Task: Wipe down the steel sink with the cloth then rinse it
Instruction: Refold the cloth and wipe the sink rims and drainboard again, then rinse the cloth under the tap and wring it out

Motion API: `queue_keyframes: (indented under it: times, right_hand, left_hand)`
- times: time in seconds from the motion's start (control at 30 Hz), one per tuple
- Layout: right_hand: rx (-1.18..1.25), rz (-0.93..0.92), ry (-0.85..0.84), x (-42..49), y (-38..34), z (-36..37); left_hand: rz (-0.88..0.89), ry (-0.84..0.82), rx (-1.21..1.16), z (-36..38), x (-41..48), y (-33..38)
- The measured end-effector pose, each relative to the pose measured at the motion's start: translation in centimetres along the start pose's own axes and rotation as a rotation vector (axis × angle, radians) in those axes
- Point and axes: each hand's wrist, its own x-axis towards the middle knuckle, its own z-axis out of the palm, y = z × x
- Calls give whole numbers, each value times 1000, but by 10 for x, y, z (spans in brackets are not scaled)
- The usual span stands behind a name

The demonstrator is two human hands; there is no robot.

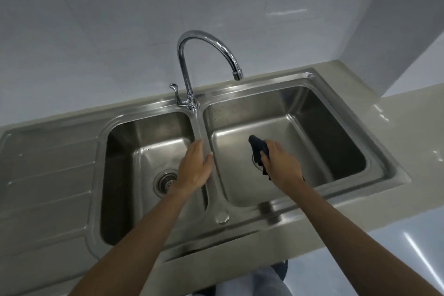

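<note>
While left hand (pixel 195 168) rests straight-fingered on the sink (pixel 200 125) divider, right hand (pixel 282 166) fingers (pixel 274 148) clamp the cloth (pixel 258 149).

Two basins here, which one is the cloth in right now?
The right basin, the one below the faucet spout: the right hand grips the dark cloth above its drain. The left basin shows only its bare strainer.

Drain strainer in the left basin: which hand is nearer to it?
Left. The left hand lies at the divider, just right of the drain strainer; the right hand holds the dark cloth in the right basin.
</note>
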Motion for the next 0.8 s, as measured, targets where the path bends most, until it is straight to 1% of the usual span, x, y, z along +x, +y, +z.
queue_keyframes:
  times: [0.1,0.23,0.33,0.43,0.5,0.57,0.63,0.8]
  right_hand:
    - [-39,-83,-39,25,14,-7]
    - [-81,-177,-91,59,34,-13]
    - [-107,-228,-138,74,45,-16]
    - [-95,-280,-178,82,50,-15]
    - [-71,-322,-190,95,50,-15]
    - [-48,-338,-177,102,47,-16]
    - [-23,-355,-172,108,43,-16]
    - [2,-398,-133,125,32,-17]
  left_hand:
    - [-41,34,10,14,14,13]
    - [-101,143,8,29,31,32]
    - [-112,212,21,32,41,36]
    - [-176,277,28,22,58,29]
    - [-218,376,41,2,79,29]
    - [-187,423,109,-18,97,32]
    - [-150,401,204,-33,114,30]
    - [-148,224,491,-50,148,1]
